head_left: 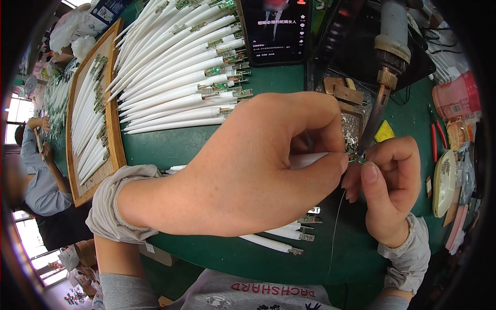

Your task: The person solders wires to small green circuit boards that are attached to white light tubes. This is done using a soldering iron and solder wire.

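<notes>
My left hand (248,170) is closed around a white tapered stick (308,160), its fingers wrapped over most of it. The stick's right end, with small coloured leads, meets the lower tip of a soldering iron (381,98) that slants down from the upper right. Close to that tip, my right hand (395,181) pinches with thumb and forefinger. A thin silvery strand, apparently solder wire (336,232), hangs from its curled fingers towards the table's front edge. The exact contact at the tip is partly hidden by my fingers.
Rows of white sticks with small circuit boards (175,77) fan across the green table (170,150). More lie in a wooden tray (116,98) and below my left hand. A phone (276,33) stands behind; red-handled pliers (434,137) and a dish (443,183) lie right. Another person (49,181) works at far left.
</notes>
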`<action>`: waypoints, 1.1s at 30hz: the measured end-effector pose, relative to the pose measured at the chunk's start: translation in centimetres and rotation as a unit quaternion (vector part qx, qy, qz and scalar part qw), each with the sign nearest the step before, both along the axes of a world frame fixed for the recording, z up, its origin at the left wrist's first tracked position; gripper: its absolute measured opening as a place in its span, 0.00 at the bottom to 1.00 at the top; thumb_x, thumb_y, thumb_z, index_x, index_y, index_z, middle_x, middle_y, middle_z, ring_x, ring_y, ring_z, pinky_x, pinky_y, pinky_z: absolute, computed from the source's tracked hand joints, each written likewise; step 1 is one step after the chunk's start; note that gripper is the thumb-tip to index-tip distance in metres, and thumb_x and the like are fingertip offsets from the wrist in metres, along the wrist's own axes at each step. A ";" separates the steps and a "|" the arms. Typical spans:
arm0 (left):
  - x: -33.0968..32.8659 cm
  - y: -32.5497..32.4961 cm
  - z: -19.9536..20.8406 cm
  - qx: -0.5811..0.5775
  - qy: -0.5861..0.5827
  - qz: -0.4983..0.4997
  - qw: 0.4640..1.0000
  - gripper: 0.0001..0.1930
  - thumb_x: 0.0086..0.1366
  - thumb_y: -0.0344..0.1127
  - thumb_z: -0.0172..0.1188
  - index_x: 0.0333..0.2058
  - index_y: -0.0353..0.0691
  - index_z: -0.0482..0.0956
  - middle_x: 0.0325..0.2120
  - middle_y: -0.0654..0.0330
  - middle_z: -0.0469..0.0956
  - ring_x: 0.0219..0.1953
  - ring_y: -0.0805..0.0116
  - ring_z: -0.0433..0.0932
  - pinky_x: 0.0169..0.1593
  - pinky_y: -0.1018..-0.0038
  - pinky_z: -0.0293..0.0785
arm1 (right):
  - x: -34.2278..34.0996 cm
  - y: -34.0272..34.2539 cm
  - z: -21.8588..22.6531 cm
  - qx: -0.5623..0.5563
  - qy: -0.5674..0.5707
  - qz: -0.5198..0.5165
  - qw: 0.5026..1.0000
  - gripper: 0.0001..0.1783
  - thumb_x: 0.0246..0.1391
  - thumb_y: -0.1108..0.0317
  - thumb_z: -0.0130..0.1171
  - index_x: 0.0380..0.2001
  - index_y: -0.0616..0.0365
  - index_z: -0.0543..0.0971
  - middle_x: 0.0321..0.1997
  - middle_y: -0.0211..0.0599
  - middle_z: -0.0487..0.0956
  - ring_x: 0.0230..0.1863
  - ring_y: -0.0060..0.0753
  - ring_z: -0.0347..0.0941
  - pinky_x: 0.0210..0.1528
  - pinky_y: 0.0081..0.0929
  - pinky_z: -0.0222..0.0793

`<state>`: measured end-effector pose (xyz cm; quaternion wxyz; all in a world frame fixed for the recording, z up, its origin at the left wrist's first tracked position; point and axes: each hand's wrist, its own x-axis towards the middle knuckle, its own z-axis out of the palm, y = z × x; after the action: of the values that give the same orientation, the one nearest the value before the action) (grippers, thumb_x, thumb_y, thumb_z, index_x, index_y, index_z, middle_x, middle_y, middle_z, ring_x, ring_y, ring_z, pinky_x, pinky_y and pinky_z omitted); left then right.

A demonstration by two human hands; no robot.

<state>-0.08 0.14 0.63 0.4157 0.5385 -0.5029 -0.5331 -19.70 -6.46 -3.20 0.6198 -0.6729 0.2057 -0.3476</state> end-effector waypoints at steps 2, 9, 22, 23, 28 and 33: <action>0.0 0.0 0.0 0.007 0.006 -0.002 1.000 0.03 0.59 0.23 0.59 0.31 0.33 0.74 0.25 0.65 0.74 0.28 0.84 0.70 0.30 0.85 0.64 | 0.0 0.1 0.2 0.008 0.007 0.000 1.000 0.11 0.57 0.77 0.53 0.38 0.66 0.63 0.30 0.40 0.74 0.26 0.19 0.71 0.27 0.13 0.67; 0.7 -0.2 0.6 0.077 0.002 0.006 0.997 0.04 0.58 0.23 0.60 0.30 0.34 0.73 0.26 0.65 0.76 0.29 0.84 0.71 0.31 0.85 0.66 | 0.0 -0.2 -0.1 0.005 0.004 -0.001 1.000 0.10 0.57 0.77 0.52 0.39 0.65 0.62 0.30 0.41 0.74 0.25 0.18 0.69 0.26 0.13 0.66; -0.1 0.3 -0.1 -0.004 -0.087 -0.004 0.996 0.04 0.55 0.22 0.61 0.29 0.33 0.74 0.26 0.65 0.72 0.30 0.82 0.72 0.32 0.85 0.68 | -0.5 -0.6 -0.6 0.022 0.028 0.013 0.999 0.08 0.60 0.73 0.49 0.37 0.63 0.61 0.27 0.37 0.73 0.23 0.16 0.66 0.25 0.12 0.62; -0.2 0.5 -0.1 -0.013 -0.102 -0.003 0.995 0.04 0.55 0.22 0.61 0.29 0.33 0.75 0.25 0.65 0.73 0.30 0.82 0.72 0.31 0.84 0.68 | -0.5 -0.6 -0.6 0.022 0.031 0.016 0.999 0.08 0.60 0.73 0.49 0.37 0.63 0.61 0.27 0.36 0.73 0.23 0.16 0.66 0.24 0.12 0.62; -0.4 0.8 -0.2 -0.013 -0.106 -0.003 0.994 0.04 0.55 0.23 0.61 0.28 0.34 0.75 0.25 0.65 0.73 0.30 0.83 0.72 0.30 0.84 0.69 | -0.5 -0.7 -0.8 0.022 0.024 0.010 0.999 0.08 0.60 0.73 0.49 0.37 0.63 0.61 0.26 0.35 0.71 0.23 0.16 0.66 0.25 0.11 0.61; -0.3 2.0 -1.8 -0.200 -0.213 -0.051 0.955 0.06 0.52 0.24 0.62 0.29 0.36 0.74 0.23 0.59 0.72 0.26 0.64 0.74 0.29 0.73 0.69 | -0.4 -0.6 -1.0 0.017 0.013 0.013 1.000 0.08 0.60 0.73 0.49 0.37 0.63 0.61 0.25 0.34 0.71 0.23 0.16 0.66 0.25 0.11 0.60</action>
<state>-0.36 2.11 -1.21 0.3699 0.5192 -0.7031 -0.3151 -20.08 -7.06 -4.20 0.6330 -0.6691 0.2106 -0.3274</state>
